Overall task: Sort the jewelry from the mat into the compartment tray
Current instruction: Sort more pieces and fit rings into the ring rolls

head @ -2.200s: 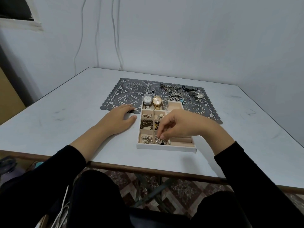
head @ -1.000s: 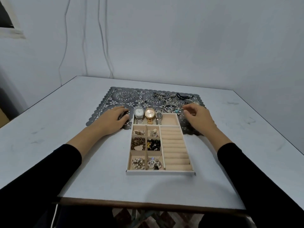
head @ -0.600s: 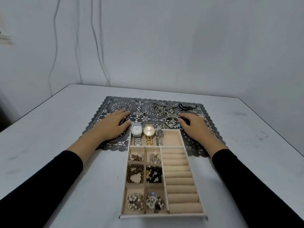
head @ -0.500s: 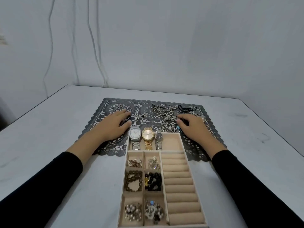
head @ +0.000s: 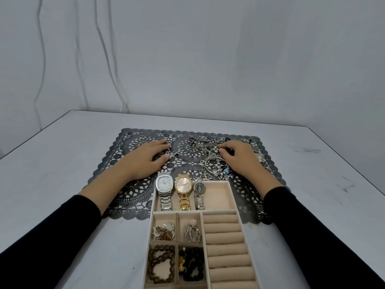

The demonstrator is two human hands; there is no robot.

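The chains [head: 207, 152] on the mat [head: 133, 190] lay in one tangle just beyond the tray [head: 218, 196], so lifting one piece could well have dragged its neighbours along or off the mat. The left hand [head: 145, 159] rested flat on the mat, fingers straight. The right hand [head: 239, 158] curled over the tangle, though I couldn't tell whether it pinched anything.

A plain room, most likely in a home: a bare pale wall [head: 208, 49] with loose cables [head: 112, 77] hanging down it, a scuffed white table [head: 62, 163] standing close to it, and a dark lace-pattern mat [head: 187, 167] on the table with a tray [head: 193, 211] of watches [head: 183, 185] and beads [head: 161, 265]
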